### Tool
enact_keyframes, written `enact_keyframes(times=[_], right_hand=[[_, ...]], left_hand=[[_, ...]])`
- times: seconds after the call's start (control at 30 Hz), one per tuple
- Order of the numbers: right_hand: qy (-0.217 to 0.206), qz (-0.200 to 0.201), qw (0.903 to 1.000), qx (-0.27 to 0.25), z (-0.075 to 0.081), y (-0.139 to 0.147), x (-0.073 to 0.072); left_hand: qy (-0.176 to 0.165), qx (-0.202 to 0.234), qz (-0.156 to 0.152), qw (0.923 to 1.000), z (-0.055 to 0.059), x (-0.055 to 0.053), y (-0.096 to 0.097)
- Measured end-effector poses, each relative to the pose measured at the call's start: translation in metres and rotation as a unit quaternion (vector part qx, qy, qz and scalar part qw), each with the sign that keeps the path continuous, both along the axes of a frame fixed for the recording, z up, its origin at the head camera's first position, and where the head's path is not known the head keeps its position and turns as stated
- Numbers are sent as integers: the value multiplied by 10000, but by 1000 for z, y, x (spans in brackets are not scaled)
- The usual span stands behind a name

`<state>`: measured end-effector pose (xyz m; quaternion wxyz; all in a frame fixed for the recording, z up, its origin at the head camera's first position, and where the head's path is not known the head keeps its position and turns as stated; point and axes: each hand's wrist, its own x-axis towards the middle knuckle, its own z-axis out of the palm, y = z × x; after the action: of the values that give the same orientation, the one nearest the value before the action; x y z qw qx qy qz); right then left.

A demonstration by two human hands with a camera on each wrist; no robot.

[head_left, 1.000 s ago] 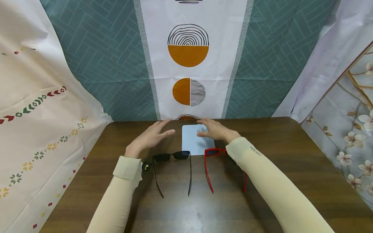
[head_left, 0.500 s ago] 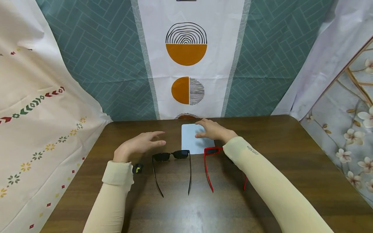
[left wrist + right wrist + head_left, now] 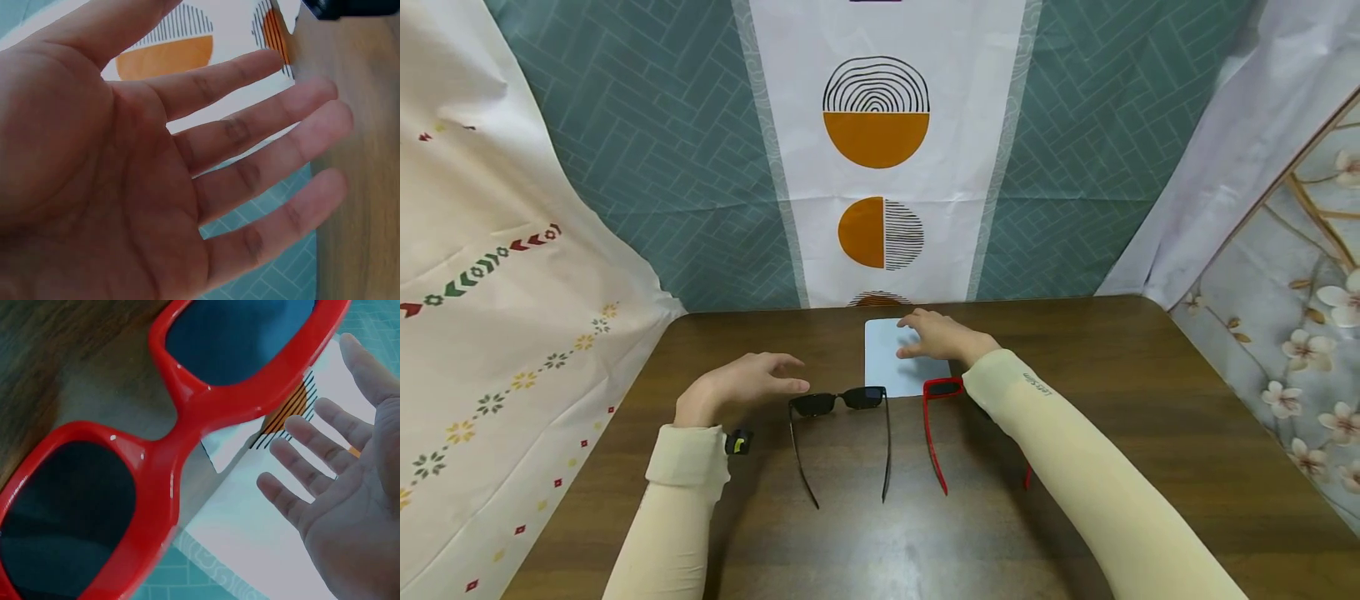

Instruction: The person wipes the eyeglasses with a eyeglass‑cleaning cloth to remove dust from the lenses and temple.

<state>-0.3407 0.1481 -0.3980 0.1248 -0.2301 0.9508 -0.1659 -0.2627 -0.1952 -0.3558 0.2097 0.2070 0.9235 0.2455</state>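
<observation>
My left hand point(image 3: 741, 385), empty with fingers extended, hovers to the left of a pair of black sunglasses point(image 3: 839, 402). Its bare palm and spread fingers fill the left wrist view. Over a light blue square cloth point(image 3: 883, 367) is my right hand point(image 3: 946, 337), also holding nothing, fingers loosely stretched. A pair of red sunglasses point(image 3: 942, 387) lies on the near side of that hand, partly hidden by my right sleeve in the head view. Close up in the right wrist view, the red frame point(image 3: 169, 444) with its dark lenses looms before the open palm. Both pairs have their temples unfolded toward me.
Everything lies on a brown wooden table point(image 3: 1112, 400). A patterned teal and white cloth point(image 3: 700, 150) hangs along its back edge. A cream cloth point(image 3: 512, 333) drapes at the left and a floral cloth point(image 3: 1300, 358) at the right.
My left hand has drawn back leftward and toward me, from near the blue cloth to beside the black sunglasses. My right hand has shifted only slightly; the sunglasses stay in place.
</observation>
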Motion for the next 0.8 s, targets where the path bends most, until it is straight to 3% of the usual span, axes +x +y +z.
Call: enact_keyframes(times=[0.13, 0.37, 0.8], right_hand=[[-17, -38, 10000, 57, -2, -3, -2], [-95, -153, 9997, 142, -7, -5, -1], [33, -25, 9991, 415, -9, -10, 0]], left_hand=[[-61, -100, -10, 9999, -4, -2, -4], [-539, -60, 150, 9984, -8, -3, -6], [-713, -131, 131, 9973, -18, -7, -6]])
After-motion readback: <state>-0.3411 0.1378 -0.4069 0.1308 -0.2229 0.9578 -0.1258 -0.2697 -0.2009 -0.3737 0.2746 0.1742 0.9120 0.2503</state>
